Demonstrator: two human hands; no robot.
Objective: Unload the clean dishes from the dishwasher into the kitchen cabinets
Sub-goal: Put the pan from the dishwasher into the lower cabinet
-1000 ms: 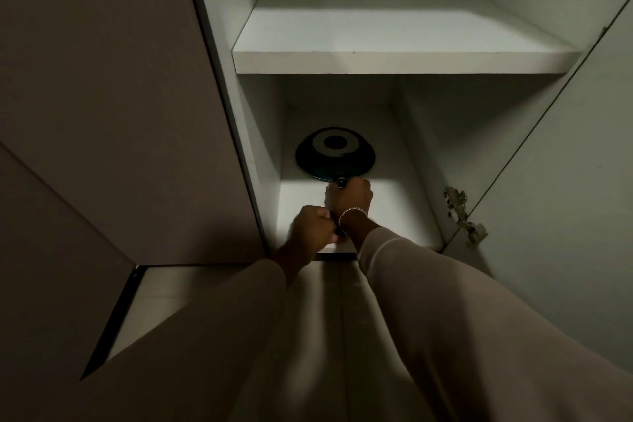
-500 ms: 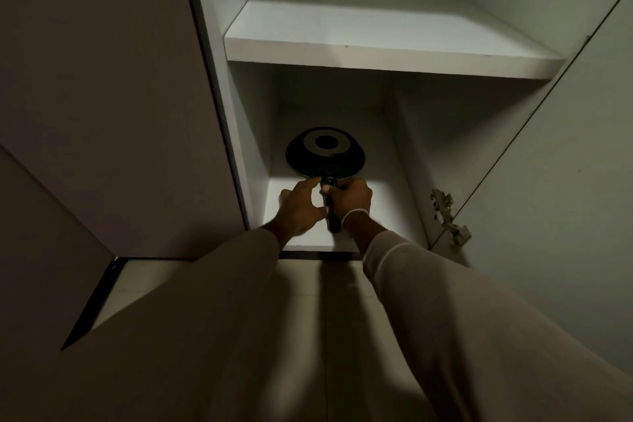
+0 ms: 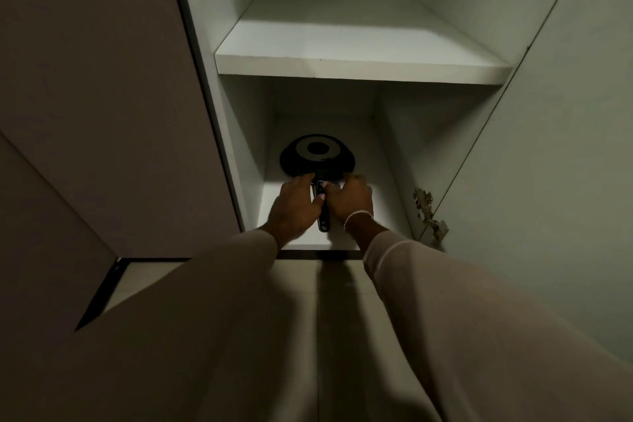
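Observation:
A black frying pan (image 3: 317,154) lies upside down on the lower shelf (image 3: 373,202) of an open white cabinet, its black handle (image 3: 323,221) pointing toward me. My left hand (image 3: 294,207) rests against the left side of the handle with its fingers stretched toward the pan's rim. My right hand (image 3: 351,199), with a bracelet at the wrist, holds the handle from the right, thumb laid across its top. The far part of the handle is hidden between my hands.
A bare upper shelf (image 3: 356,72) overhangs the lower one. The cabinet door (image 3: 548,181) stands open on the right with a metal hinge (image 3: 428,212) near my right wrist. A closed door panel (image 3: 102,96) flanks the left. Pale floor lies below.
My left hand went from a fist near the shelf's front edge to an opened hand beside the handle. Both hands have reached a little deeper into the cabinet, closer to the pan.

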